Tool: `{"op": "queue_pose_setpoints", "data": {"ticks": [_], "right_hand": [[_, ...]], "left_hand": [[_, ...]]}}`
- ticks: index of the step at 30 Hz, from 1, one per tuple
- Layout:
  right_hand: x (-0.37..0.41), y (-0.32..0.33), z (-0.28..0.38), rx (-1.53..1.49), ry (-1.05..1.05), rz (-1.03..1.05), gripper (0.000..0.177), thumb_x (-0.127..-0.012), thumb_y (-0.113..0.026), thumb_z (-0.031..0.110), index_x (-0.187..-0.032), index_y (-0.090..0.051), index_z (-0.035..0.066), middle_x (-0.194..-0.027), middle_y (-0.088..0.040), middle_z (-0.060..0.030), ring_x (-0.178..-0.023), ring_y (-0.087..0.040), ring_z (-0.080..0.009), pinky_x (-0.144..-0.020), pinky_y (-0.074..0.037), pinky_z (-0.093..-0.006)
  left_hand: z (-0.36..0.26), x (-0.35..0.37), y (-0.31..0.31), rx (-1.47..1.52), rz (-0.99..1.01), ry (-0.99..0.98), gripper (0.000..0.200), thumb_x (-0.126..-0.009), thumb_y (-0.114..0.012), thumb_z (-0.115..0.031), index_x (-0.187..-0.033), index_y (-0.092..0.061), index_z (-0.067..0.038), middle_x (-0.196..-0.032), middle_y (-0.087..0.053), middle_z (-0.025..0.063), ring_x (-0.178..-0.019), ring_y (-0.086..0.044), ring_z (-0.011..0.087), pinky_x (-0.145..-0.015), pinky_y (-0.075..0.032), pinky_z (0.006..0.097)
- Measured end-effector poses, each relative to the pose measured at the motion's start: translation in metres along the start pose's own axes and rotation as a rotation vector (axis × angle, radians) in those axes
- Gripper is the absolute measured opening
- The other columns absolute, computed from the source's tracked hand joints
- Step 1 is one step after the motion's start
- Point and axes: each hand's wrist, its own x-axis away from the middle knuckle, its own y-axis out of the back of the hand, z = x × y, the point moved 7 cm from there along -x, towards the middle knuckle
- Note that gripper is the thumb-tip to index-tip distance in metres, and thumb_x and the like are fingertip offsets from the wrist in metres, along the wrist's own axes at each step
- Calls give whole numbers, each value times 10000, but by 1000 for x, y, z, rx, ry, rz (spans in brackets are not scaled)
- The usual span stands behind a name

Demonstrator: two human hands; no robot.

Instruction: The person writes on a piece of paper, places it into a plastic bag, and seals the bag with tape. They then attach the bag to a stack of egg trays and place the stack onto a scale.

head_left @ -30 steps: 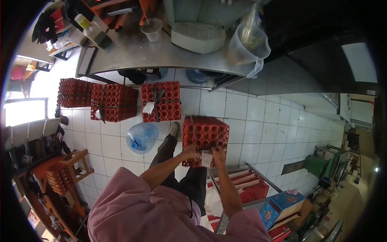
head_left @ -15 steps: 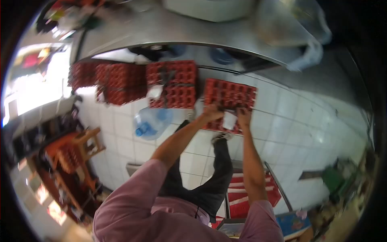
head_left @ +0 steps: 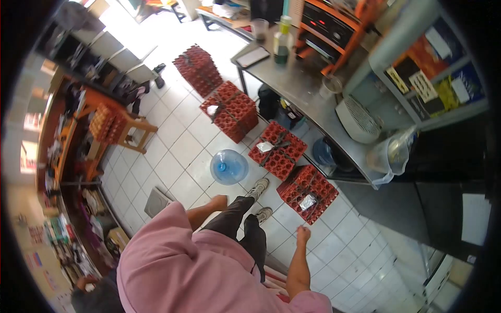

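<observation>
My right hand [head_left: 303,235] hangs beside the nearest stack of red egg trays [head_left: 297,183], just apart from its corner, with the fingers curled and nothing seen in them. This stack is bound with dark straps and carries a silvery-white packet [head_left: 308,202] on top. My left hand [head_left: 218,202] is curled in front of my leg, below a blue-tinted water jug [head_left: 229,167] lying on the floor. Another strapped egg-tray stack [head_left: 284,161] stands against the nearest one, also with a white packet [head_left: 264,146].
More egg-tray stacks [head_left: 237,117] line the tiled floor [head_left: 172,141] toward the bright doorway. A metal table [head_left: 308,94] with a bottle [head_left: 282,41] runs along the right. A wooden stool [head_left: 138,133] and shelves stand left. Another person [head_left: 96,292] is at lower left.
Both my hands have left the egg-tray stack, where they were at the white packet. I stand more upright, and the view has turned and widened.
</observation>
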Motion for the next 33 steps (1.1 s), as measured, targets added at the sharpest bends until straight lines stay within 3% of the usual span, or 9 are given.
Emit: {"op": "queue_pose_setpoints", "data": {"ticks": [4,8,9,11,14,18,21,26,33], "right_hand": [[71,-25,4,66,71,200,380,-958,-635,365,-728,-617,64,-689,-667,-76,-520,-595,-153,-435,-435,-303],[125,-40,-20,-62,-171,247,291,-937,-663,262,-771,-608,29,-709,-675,-85,-571,-635,-159,-456,-484,-292],[139,-43,-17,-64,-196,227,267,-925,-676,222,-780,-605,9,-700,-671,-91,-570,-636,-159,-452,-494,-284],[162,-56,-11,149,-204,298,223,-890,-718,190,-799,-618,13,-711,-669,-94,-574,-635,-163,-451,-487,-287],[195,-89,12,285,-213,308,197,-858,-742,159,-780,-629,18,-710,-662,-91,-581,-635,-167,-456,-488,-282],[179,-160,9,810,191,207,166,-767,-716,172,-783,-684,10,-770,-714,-137,-607,-678,-223,-544,-538,-351],[239,-225,64,1350,232,528,176,-763,-657,197,-799,-726,38,-822,-730,-165,-663,-705,-237,-620,-557,-372],[357,-302,191,1038,126,386,227,-820,-595,223,-815,-742,50,-827,-731,-165,-697,-715,-244,-650,-568,-386],[335,-427,262,663,23,361,243,-838,-584,229,-825,-735,39,-838,-731,-174,-701,-715,-274,-646,-567,-405]], "left_hand": [[141,123,-3,123,-182,476,338,-780,-630,-212,-1017,-699,18,-1080,-692,270,-1029,-677,417,-866,-551,506],[210,181,-67,168,-1,529,377,-754,-661,-257,-1008,-729,13,-1074,-699,265,-1027,-681,418,-867,-562,484],[214,186,-81,235,-63,472,341,-764,-681,-310,-880,-746,5,-985,-704,276,-948,-692,427,-817,-561,492],[262,151,-147,274,-155,354,262,-822,-626,-256,-893,-759,-42,-982,-716,244,-918,-692,442,-776,-556,519],[305,205,-100,392,-267,695,253,-828,-599,-206,-906,-752,-21,-989,-716,249,-957,-694,418,-827,-551,508],[394,235,-52,361,-177,579,290,-820,-596,-217,-975,-735,-15,-1041,-705,260,-1007,-680,416,-878,-542,488],[454,238,-2,538,-200,560,309,-807,-582,-218,-1000,-720,-19,-1072,-697,262,-1027,-671,422,-905,-528,485],[533,193,88,568,-354,547,293,-802,-595,-243,-967,-720,-35,-1039,-705,256,-1043,-664,408,-919,-517,466],[531,93,248,674,-349,291,314,-852,-659,-294,-1043,-705,-49,-959,-726,215,-938,-703,329,-855,-544,410]]}}
